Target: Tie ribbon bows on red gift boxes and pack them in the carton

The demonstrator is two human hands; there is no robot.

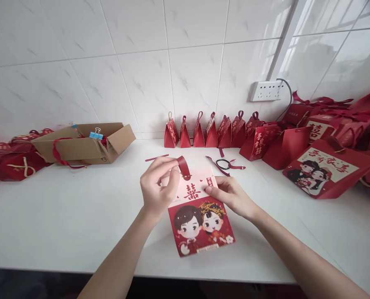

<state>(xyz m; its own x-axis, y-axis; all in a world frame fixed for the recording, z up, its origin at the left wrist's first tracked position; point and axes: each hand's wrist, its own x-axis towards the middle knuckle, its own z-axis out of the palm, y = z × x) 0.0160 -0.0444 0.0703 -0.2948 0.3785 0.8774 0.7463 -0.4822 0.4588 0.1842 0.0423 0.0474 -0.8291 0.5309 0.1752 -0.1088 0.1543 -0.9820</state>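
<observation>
A flat red and pink gift box card (200, 224) with a cartoon couple lies on the white table (63, 224) in front of me. My left hand (158, 185) is closed in a pinch at its top edge, beside a dark red strap loop (184, 166) that stands up from the card. My right hand (231, 195) presses the card's right upper edge with fingers curled on it.
A row of folded red gift boxes (210, 133) lines the tiled wall. More red boxes (325, 170) pile at the right. An open cardboard carton (88, 145) sits at the left. Loose red straps (218, 164) and a black band lie behind the card. A wall socket (266, 90) is above.
</observation>
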